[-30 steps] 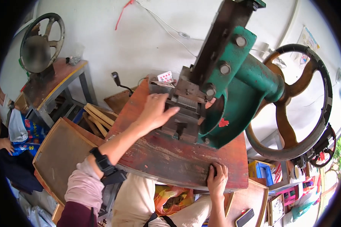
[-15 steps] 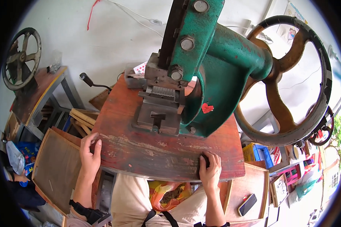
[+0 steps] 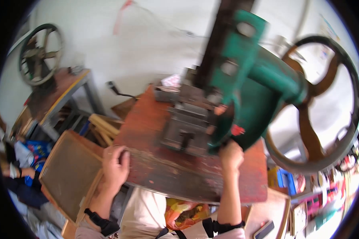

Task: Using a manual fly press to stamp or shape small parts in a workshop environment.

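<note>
My left hand (image 3: 116, 164) is by the left edge of the red-brown wooden table (image 3: 139, 127), its thumb apart from its curved fingers and nothing seen between them. My right hand (image 3: 231, 156) is at the foot of a green hand press (image 3: 263, 107), beside its steel die block (image 3: 185, 131); its back faces me, blur and the hand itself hide the fingertips, and a grip cannot be made out. A large handwheel (image 3: 309, 131) with brown spokes is on the press's right side. Behind the die, a small grey box (image 3: 163, 95) holds patterned cards (image 3: 171, 81).
A second handwheel (image 3: 39, 55) stands on a table at the left. Below it are wooden strips (image 3: 103, 127) and a shallow wooden tray (image 3: 70, 175). An orange-yellow bag (image 3: 183, 215) sits under the table edge. A phone (image 3: 264, 230) lies on a right-hand tray. Another person's hand (image 3: 28, 172) shows far left.
My right hand has left the table's front edge and moved forward to the foot of the press. My left hand stays by the left edge. The whole view has shifted and blurred.
</note>
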`<state>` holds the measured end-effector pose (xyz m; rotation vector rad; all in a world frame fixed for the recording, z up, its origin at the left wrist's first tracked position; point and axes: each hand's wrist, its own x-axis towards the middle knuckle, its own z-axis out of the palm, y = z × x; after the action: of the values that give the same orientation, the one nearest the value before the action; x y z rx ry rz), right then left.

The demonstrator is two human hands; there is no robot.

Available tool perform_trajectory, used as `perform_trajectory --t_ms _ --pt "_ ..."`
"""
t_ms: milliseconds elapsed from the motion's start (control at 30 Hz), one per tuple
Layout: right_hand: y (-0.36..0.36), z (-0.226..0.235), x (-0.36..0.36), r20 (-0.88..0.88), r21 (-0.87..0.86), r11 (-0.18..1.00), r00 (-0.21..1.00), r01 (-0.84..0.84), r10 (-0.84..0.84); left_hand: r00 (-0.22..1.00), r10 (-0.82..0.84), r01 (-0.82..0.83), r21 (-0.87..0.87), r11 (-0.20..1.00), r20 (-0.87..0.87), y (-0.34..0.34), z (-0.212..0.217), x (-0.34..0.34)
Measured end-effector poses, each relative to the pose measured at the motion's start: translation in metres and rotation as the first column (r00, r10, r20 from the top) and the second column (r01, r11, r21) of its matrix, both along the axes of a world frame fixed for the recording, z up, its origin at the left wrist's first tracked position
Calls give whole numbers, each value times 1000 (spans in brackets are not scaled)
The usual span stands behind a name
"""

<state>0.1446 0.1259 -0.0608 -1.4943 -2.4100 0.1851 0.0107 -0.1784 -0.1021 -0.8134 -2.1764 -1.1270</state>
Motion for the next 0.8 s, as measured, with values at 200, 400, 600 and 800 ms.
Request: perform_trajectory --t_ms 200,400,600,800 --pt "24 -6 13 -87 30 990 987 134 -131 999 -22 22 -4 1000 -34 15 -2 -1" --pt "31 -23 3 -71 100 995 997 21 -14 998 33 -31 34 999 -61 2 -3 0" --pt "26 -16 -1 39 79 997 999 -5 2 997 24 -21 34 999 -70 2 -4 -1" --pt "17 -38 27 -198 358 917 946 -176 259 997 31 -28 48 998 -65 4 -2 0"
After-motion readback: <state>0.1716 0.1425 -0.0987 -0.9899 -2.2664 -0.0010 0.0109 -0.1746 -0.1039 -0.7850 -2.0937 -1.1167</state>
